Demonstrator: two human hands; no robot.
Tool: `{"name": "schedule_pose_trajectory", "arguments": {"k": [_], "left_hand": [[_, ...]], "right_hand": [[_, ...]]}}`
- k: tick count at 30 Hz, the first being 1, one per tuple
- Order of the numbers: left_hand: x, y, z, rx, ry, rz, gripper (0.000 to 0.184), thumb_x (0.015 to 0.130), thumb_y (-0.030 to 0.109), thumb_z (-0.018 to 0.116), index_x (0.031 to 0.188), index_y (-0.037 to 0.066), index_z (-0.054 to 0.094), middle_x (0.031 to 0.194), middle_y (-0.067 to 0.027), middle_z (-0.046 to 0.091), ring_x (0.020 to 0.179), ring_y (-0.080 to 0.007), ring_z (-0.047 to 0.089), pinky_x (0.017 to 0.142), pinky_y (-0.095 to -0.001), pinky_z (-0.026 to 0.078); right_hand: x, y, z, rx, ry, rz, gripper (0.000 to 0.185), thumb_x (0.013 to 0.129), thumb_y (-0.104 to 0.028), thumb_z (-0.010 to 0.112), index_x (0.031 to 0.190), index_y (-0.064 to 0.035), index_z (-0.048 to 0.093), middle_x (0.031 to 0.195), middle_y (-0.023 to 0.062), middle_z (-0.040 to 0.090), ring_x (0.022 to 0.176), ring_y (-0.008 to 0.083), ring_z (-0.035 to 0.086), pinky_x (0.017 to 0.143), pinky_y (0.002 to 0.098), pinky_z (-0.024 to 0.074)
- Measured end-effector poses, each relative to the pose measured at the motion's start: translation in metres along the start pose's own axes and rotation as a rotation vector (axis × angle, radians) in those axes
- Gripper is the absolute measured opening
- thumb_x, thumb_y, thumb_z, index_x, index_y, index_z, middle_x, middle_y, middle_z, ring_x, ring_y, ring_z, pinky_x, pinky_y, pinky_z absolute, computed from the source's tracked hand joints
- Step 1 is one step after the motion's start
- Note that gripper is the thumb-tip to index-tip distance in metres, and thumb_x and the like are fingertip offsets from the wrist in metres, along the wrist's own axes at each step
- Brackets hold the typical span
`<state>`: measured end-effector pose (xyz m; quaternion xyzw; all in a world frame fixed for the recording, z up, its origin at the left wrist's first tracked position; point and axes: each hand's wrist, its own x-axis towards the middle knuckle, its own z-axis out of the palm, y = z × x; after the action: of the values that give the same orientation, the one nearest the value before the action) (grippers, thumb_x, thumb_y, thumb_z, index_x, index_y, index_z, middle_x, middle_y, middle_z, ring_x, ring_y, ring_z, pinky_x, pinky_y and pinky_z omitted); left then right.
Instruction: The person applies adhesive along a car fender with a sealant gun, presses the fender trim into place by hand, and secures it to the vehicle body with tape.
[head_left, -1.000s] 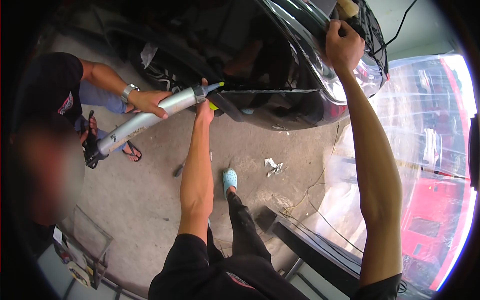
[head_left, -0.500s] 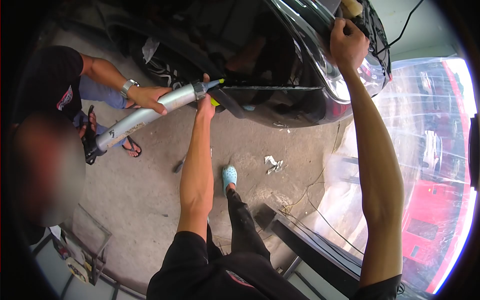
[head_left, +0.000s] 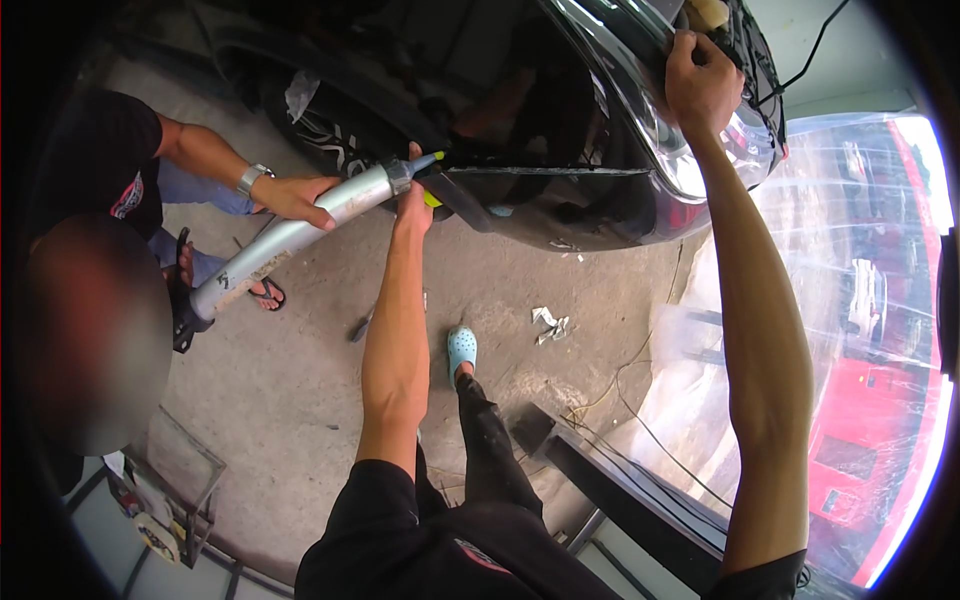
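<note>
My left hand (head_left: 412, 205) is closed behind the front end of a silver caulking gun (head_left: 300, 232), beside a yellow-green object (head_left: 432, 199) and the black bumper edge (head_left: 465, 202); what its fingers hold is mostly hidden. A co-worker's hand (head_left: 298, 198) grips the gun's barrel, and their other hand is at its black handle (head_left: 188, 305). The gun's nozzle (head_left: 425, 162), yellow at the tip, points at the gap above the bumper. My right hand (head_left: 703, 85) is closed at the upper edge of the black car (head_left: 560, 120), near the shiny lamp; what its fingertips grip is hidden.
A wheel (head_left: 335, 145) lies behind the gun. On the floor are a crumpled white scrap (head_left: 550, 324) and cables (head_left: 620, 395). A dark beam (head_left: 630, 490) stands at lower right, clear plastic sheeting (head_left: 770, 300) hangs at right, and a metal frame (head_left: 200, 490) is at lower left.
The gun's rear end has shifted slightly down and left. My right hand appears a little further right along the car edge, as the view shifts slightly. Both my hands stay closed.
</note>
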<state>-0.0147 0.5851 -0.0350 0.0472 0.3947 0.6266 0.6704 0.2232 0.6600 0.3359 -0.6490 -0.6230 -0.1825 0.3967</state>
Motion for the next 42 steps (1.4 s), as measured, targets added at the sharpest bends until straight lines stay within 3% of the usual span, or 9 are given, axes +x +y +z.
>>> {"name": "schedule_pose_trajectory", "arguments": {"k": [4, 7, 10, 13, 22, 25, 28, 42], "left_hand": [[0.023, -0.009, -0.012, 0.023, 0.074, 0.0, 0.072, 0.084, 0.074, 0.063, 0.123, 0.013, 0.063, 0.112, -0.0041, 0.065, 0.104, -0.019, 0.06, 0.099, -0.0365, 0.047], [0.021, -0.003, -0.009, -0.003, 0.004, -0.008, 0.067, 0.089, 0.07, 0.061, 0.124, 0.014, 0.063, 0.109, -0.0028, 0.066, 0.098, -0.018, 0.063, 0.095, -0.0359, 0.05], [0.03, -0.004, -0.02, -0.162, -0.071, -0.056, 0.06, 0.092, 0.06, 0.066, 0.132, 0.015, 0.061, 0.129, -0.0057, 0.062, 0.114, -0.0188, 0.06, 0.102, -0.0371, 0.047], [0.039, -0.017, -0.025, -0.171, -0.05, 0.01, 0.048, 0.098, 0.053, 0.062, 0.128, 0.015, 0.062, 0.124, -0.0038, 0.065, 0.11, -0.0175, 0.063, 0.1, -0.0357, 0.049], [0.048, -0.017, -0.029, -0.201, -0.023, 0.028, 0.039, 0.1, 0.046, 0.06, 0.124, 0.015, 0.061, 0.119, -0.0035, 0.067, 0.108, -0.0179, 0.064, 0.098, -0.0365, 0.051], [0.05, -0.013, -0.024, -0.182, 0.015, 0.003, 0.035, 0.107, 0.042, 0.047, 0.127, 0.017, 0.061, 0.121, -0.0049, 0.067, 0.108, -0.0213, 0.066, 0.099, -0.0396, 0.054], [0.044, -0.013, -0.022, -0.203, -0.009, 0.035, 0.035, 0.1, 0.044, 0.062, 0.119, 0.014, 0.062, 0.114, -0.0043, 0.067, 0.104, -0.0188, 0.065, 0.095, -0.0371, 0.053], [0.05, -0.018, -0.028, -0.245, 0.001, 0.022, 0.031, 0.098, 0.043, 0.066, 0.115, 0.017, 0.064, 0.113, -0.002, 0.066, 0.105, -0.0171, 0.063, 0.098, -0.0354, 0.05]], "right_hand": [[0.004, -0.002, 0.01, -0.018, -0.005, 0.009, 0.041, 0.086, -0.046, 0.057, 0.102, -0.0157, 0.08, 0.092, 0.0237, 0.073, 0.095, 0.0444, 0.068, 0.092, 0.0486, 0.0513], [0.007, -0.004, 0.012, -0.011, -0.028, 0.024, 0.041, 0.086, -0.046, 0.057, 0.102, -0.016, 0.08, 0.092, 0.0236, 0.073, 0.096, 0.0444, 0.068, 0.092, 0.0487, 0.0511], [0.008, -0.011, 0.018, -0.007, -0.023, 0.028, 0.041, 0.086, -0.046, 0.057, 0.102, -0.0164, 0.08, 0.092, 0.0234, 0.073, 0.096, 0.0442, 0.068, 0.092, 0.0487, 0.0511], [0.01, -0.012, 0.029, -0.032, -0.019, 0.027, 0.041, 0.086, -0.046, 0.057, 0.102, -0.0165, 0.08, 0.093, 0.0233, 0.073, 0.096, 0.044, 0.068, 0.092, 0.0486, 0.0513], [0.013, -0.015, 0.038, -0.036, -0.019, -0.005, 0.041, 0.086, -0.046, 0.057, 0.102, -0.0164, 0.08, 0.092, 0.0234, 0.073, 0.095, 0.0445, 0.068, 0.093, 0.0484, 0.0513], [0.015, -0.017, 0.041, -0.035, -0.025, 0.004, 0.04, 0.086, -0.045, 0.057, 0.102, -0.0162, 0.08, 0.092, 0.0234, 0.073, 0.096, 0.0443, 0.068, 0.093, 0.0483, 0.0512], [0.015, -0.017, 0.041, -0.03, -0.02, -0.012, 0.04, 0.086, -0.045, 0.057, 0.102, -0.0162, 0.08, 0.092, 0.0233, 0.073, 0.096, 0.0441, 0.068, 0.093, 0.0482, 0.0512], [0.012, -0.016, 0.043, -0.026, -0.034, 0.005, 0.04, 0.086, -0.046, 0.058, 0.102, -0.0167, 0.08, 0.091, 0.0221, 0.073, 0.095, 0.0437, 0.068, 0.091, 0.0486, 0.0517]]}}
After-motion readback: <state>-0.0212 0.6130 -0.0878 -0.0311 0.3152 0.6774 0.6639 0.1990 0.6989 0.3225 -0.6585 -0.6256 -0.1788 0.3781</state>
